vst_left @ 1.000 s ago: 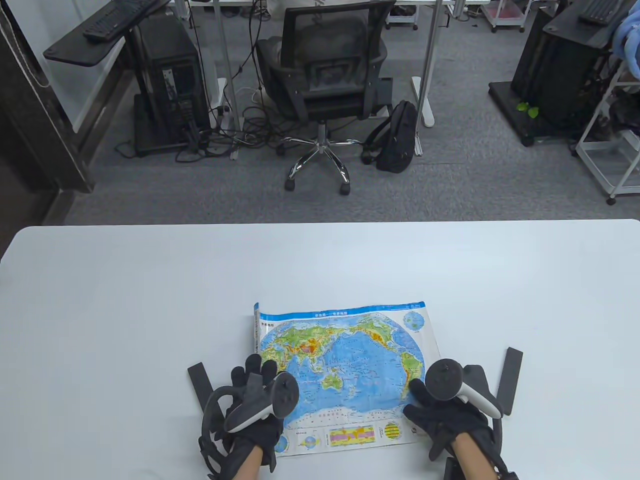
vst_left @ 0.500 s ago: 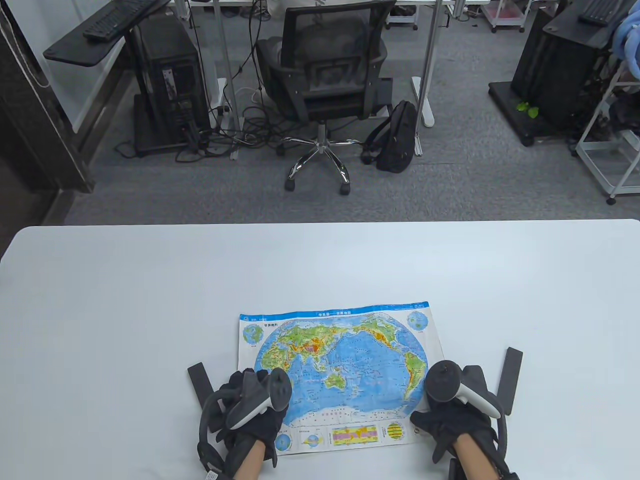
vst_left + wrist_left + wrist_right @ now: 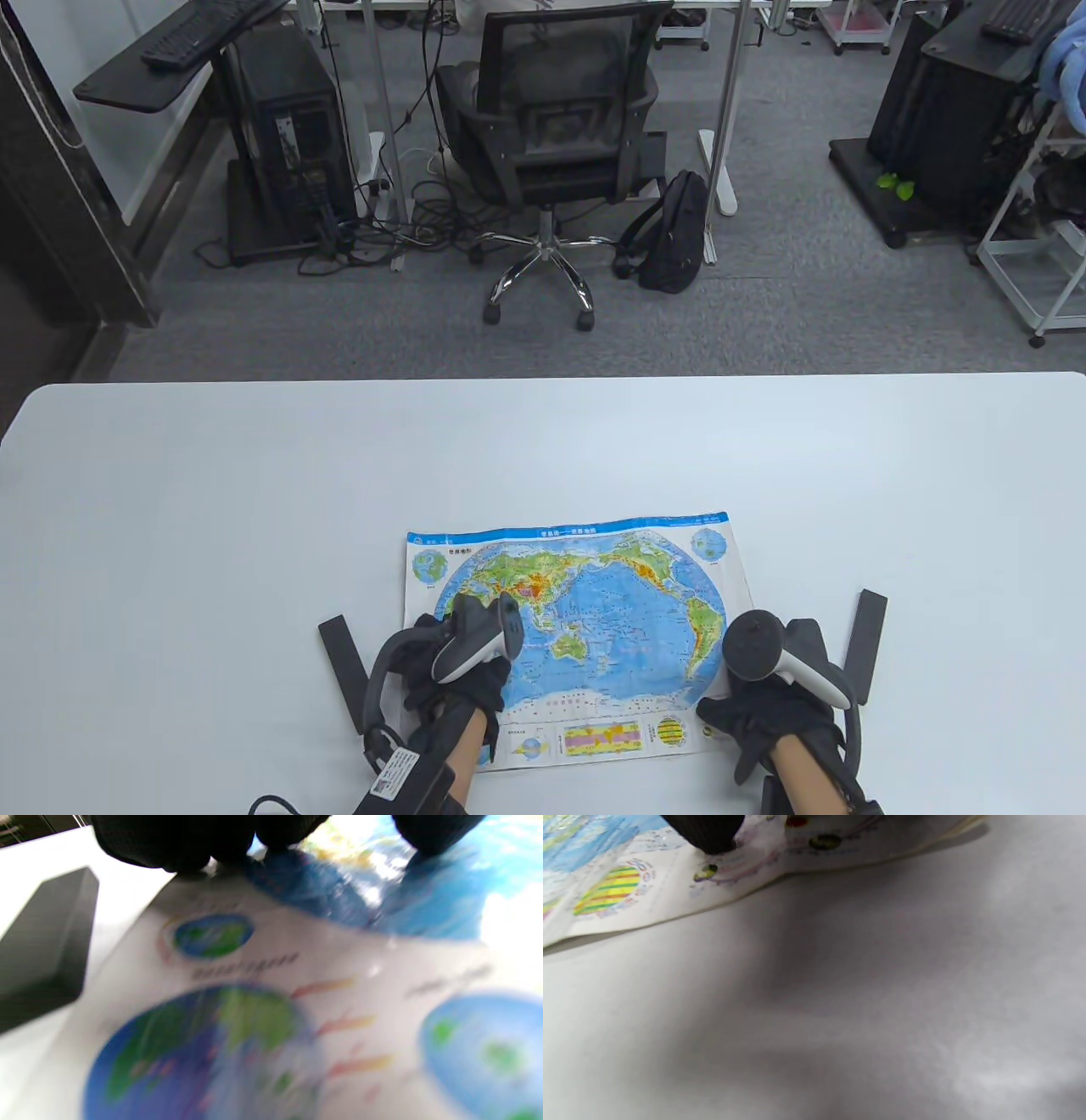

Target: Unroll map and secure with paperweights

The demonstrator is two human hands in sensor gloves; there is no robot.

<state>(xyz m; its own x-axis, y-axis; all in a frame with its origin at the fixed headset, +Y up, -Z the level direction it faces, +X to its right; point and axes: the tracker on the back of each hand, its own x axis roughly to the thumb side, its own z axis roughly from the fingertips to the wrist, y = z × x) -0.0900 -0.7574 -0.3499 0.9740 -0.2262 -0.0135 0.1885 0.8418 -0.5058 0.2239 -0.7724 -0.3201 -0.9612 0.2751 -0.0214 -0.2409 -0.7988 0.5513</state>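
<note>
The world map point(image 3: 594, 620) lies unrolled and flat near the table's front edge. My left hand point(image 3: 458, 671) presses on its left part; in the left wrist view the gloved fingertips point(image 3: 186, 853) touch the map point(image 3: 297, 993). My right hand point(image 3: 764, 696) presses the map's right front corner; one fingertip point(image 3: 706, 834) shows on the paper point(image 3: 628, 895). A black bar paperweight point(image 3: 339, 671) lies on the table left of the map and shows in the left wrist view point(image 3: 42, 946). A second black bar point(image 3: 867, 645) lies to the right of the map.
The white table point(image 3: 254, 509) stretches beyond the map. Past its far edge stand an office chair point(image 3: 551, 144), a backpack point(image 3: 674, 229) and computer desks on the grey carpet.
The curled left end of the map has been spread flat. My left hand moved left, then forward and a little right over the map. The right hand stayed put.
</note>
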